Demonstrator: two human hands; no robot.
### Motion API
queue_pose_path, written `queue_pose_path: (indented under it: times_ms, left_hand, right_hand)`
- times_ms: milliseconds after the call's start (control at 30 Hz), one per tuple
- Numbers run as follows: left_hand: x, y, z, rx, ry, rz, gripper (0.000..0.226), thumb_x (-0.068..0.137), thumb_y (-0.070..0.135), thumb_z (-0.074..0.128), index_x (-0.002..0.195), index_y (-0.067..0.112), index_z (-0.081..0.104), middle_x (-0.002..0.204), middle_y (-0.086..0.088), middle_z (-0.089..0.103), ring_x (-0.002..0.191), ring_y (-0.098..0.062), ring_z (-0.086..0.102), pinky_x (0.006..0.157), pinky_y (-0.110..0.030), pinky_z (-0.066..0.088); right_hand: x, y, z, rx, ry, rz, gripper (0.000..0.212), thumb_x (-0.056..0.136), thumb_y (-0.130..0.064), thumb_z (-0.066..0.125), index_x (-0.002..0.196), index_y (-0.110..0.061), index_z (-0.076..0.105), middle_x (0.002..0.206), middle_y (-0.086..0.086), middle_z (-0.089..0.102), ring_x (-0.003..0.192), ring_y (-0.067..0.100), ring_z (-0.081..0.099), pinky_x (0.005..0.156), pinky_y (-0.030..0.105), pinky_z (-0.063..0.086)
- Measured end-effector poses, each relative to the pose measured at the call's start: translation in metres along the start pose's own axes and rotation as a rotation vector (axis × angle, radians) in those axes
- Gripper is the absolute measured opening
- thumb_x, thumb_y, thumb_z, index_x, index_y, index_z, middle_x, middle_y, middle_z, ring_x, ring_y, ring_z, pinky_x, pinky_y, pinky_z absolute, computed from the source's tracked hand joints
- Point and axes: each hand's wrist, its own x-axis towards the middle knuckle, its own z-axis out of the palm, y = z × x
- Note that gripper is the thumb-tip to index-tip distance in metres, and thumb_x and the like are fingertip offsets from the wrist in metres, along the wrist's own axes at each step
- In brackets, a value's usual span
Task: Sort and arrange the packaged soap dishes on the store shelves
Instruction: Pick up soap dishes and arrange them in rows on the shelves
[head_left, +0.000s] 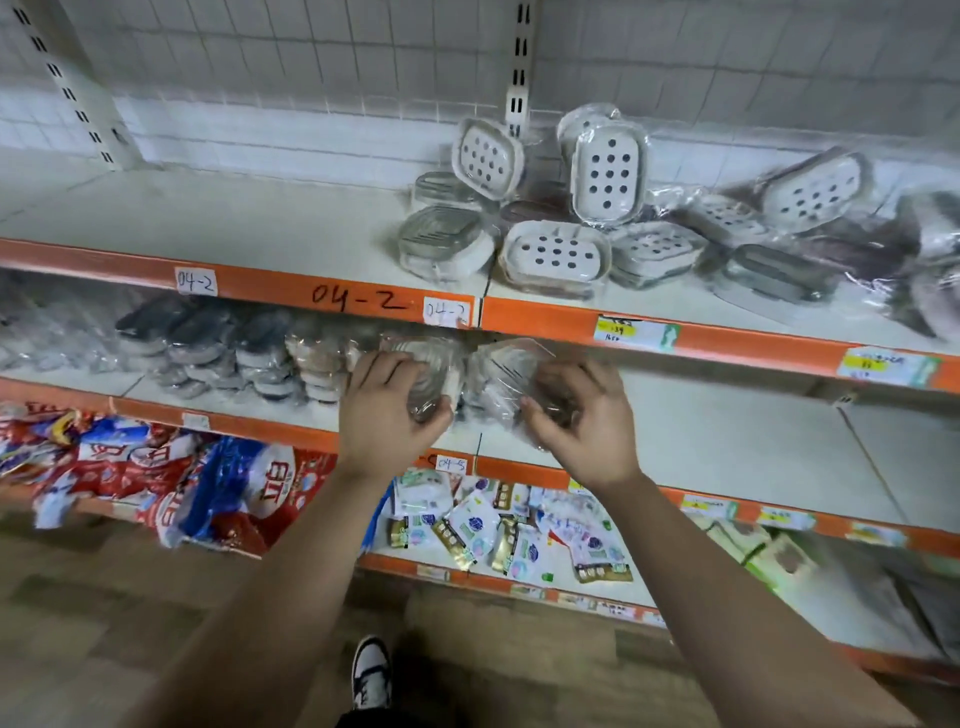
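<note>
Facing a store rack with orange front edges, the person holds both hands at the front of the middle shelf (727, 441). Left hand (387, 415): fingers curled round a clear-wrapped soap dish (434, 371), thumb at its lower edge, the package standing just beyond the knuckles. Right hand (584, 421): fingers and thumb curled into the crinkled film of a second wrapped soap dish (511, 364), which lies up and to the left of the palm; its contents are too blurred to make out. The two packages sit side by side, nearly touching, just under the orange edge of the upper shelf (260, 223). Left of the left hand, on the same shelf, stand stacked rows of wrapped soap dishes (234, 348) in dark, grey and brown, the nearest brown stack just beside the held package. On the upper shelf, right of centre, lies a loose pile of packaged soap dishes (571, 254) with white perforated inserts, some flat, some propped against the wire-grid back panel (311, 62). Handwritten labels (196, 282) reading "04-2" and yellow price tags (636, 332) are fixed to the shelf edge. The lower shelf (384, 563) carries red and blue bags (156, 483) at left and small sachets (498, 530) between the forearms (291, 571), which cover part of it. A shoe (371, 670) shows on the wood-pattern floor (78, 597).
</note>
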Motion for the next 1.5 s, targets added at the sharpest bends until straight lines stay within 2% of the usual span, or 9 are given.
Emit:
queue_pose_path:
  times_ms: [267, 400, 600, 900, 1033, 1167, 1267, 1367, 1500]
  left_hand:
    - [-0.031, 0.023, 0.065, -0.048, -0.148, 0.017, 0.046, 0.079, 0.046, 0.058, 0.102, 0.009, 0.072, 0.108, -0.006, 0.067, 0.107, -0.029, 0.057, 0.090, -0.047, 0.049]
    - [-0.034, 0.026, 0.109, -0.083, -0.170, -0.012, 0.045, 0.081, 0.046, 0.058, 0.107, 0.011, 0.071, 0.115, -0.006, 0.066, 0.113, -0.031, 0.056, 0.092, -0.046, 0.047]
    - [-0.025, 0.014, 0.168, -0.154, -0.088, -0.018, 0.042, 0.082, 0.044, 0.063, 0.108, 0.010, 0.069, 0.116, -0.007, 0.066, 0.116, -0.030, 0.054, 0.100, -0.041, 0.043]
    - [0.023, -0.015, 0.235, -0.161, 0.024, 0.052, 0.037, 0.080, 0.038, 0.069, 0.102, 0.007, 0.067, 0.117, -0.011, 0.066, 0.111, -0.033, 0.058, 0.095, -0.039, 0.044]
    - [0.061, -0.025, 0.250, -0.088, 0.009, 0.001, 0.045, 0.080, 0.045, 0.066, 0.100, 0.006, 0.064, 0.109, -0.019, 0.058, 0.100, -0.035, 0.056, 0.084, -0.041, 0.047]
    - [0.078, -0.035, 0.265, 0.018, -0.091, -0.035, 0.054, 0.084, 0.056, 0.058, 0.105, 0.006, 0.063, 0.112, -0.018, 0.058, 0.107, -0.036, 0.053, 0.088, -0.044, 0.044]
    - [0.069, -0.039, 0.271, 0.033, -0.112, -0.009, 0.049, 0.084, 0.056, 0.056, 0.099, 0.010, 0.061, 0.106, -0.013, 0.058, 0.099, -0.033, 0.054, 0.083, -0.042, 0.044]
    - [0.064, -0.039, 0.271, 0.157, -0.126, -0.001, 0.050, 0.087, 0.059, 0.048, 0.103, 0.013, 0.061, 0.107, -0.010, 0.059, 0.099, -0.032, 0.056, 0.094, -0.047, 0.040]
    - [0.056, -0.044, 0.266, 0.210, -0.111, 0.078, 0.048, 0.090, 0.053, 0.047, 0.109, 0.012, 0.063, 0.110, -0.009, 0.061, 0.105, -0.032, 0.055, 0.103, -0.051, 0.034]
  right_hand:
    - [-0.053, 0.060, 0.008, -0.107, -0.022, 0.197, 0.047, 0.083, -0.053, 0.057, 0.103, -0.014, 0.071, 0.108, 0.003, 0.063, 0.100, 0.030, 0.053, 0.083, 0.032, 0.041]
    - [-0.065, 0.093, 0.030, -0.145, -0.019, 0.253, 0.045, 0.083, -0.051, 0.058, 0.101, -0.011, 0.070, 0.106, 0.007, 0.063, 0.096, 0.034, 0.054, 0.084, 0.033, 0.039]
    - [-0.068, 0.132, 0.067, -0.150, 0.024, 0.364, 0.048, 0.083, -0.053, 0.057, 0.101, -0.009, 0.069, 0.109, 0.008, 0.062, 0.100, 0.034, 0.053, 0.085, 0.034, 0.042]
    - [-0.068, 0.178, 0.112, -0.126, 0.062, 0.408, 0.041, 0.083, -0.047, 0.060, 0.099, -0.009, 0.068, 0.103, 0.004, 0.062, 0.100, 0.022, 0.051, 0.090, 0.035, 0.041]
    - [-0.072, 0.184, 0.123, -0.130, 0.050, 0.437, 0.042, 0.082, -0.047, 0.060, 0.101, -0.010, 0.067, 0.103, 0.004, 0.061, 0.098, 0.024, 0.051, 0.087, 0.036, 0.043]
    - [-0.076, 0.190, 0.130, -0.138, 0.041, 0.450, 0.043, 0.082, -0.048, 0.060, 0.102, -0.011, 0.067, 0.105, 0.004, 0.061, 0.097, 0.025, 0.052, 0.086, 0.037, 0.045]
    - [-0.078, 0.191, 0.133, -0.147, 0.035, 0.455, 0.042, 0.082, -0.048, 0.060, 0.102, -0.011, 0.067, 0.104, 0.004, 0.062, 0.097, 0.024, 0.052, 0.086, 0.039, 0.046]
    - [-0.078, 0.190, 0.136, -0.147, 0.019, 0.468, 0.044, 0.083, -0.050, 0.060, 0.102, -0.011, 0.067, 0.106, 0.005, 0.062, 0.099, 0.028, 0.053, 0.085, 0.039, 0.047]
    - [-0.076, 0.186, 0.138, -0.161, 0.018, 0.492, 0.045, 0.082, -0.051, 0.058, 0.104, -0.012, 0.067, 0.108, 0.005, 0.062, 0.101, 0.032, 0.053, 0.083, 0.028, 0.038]
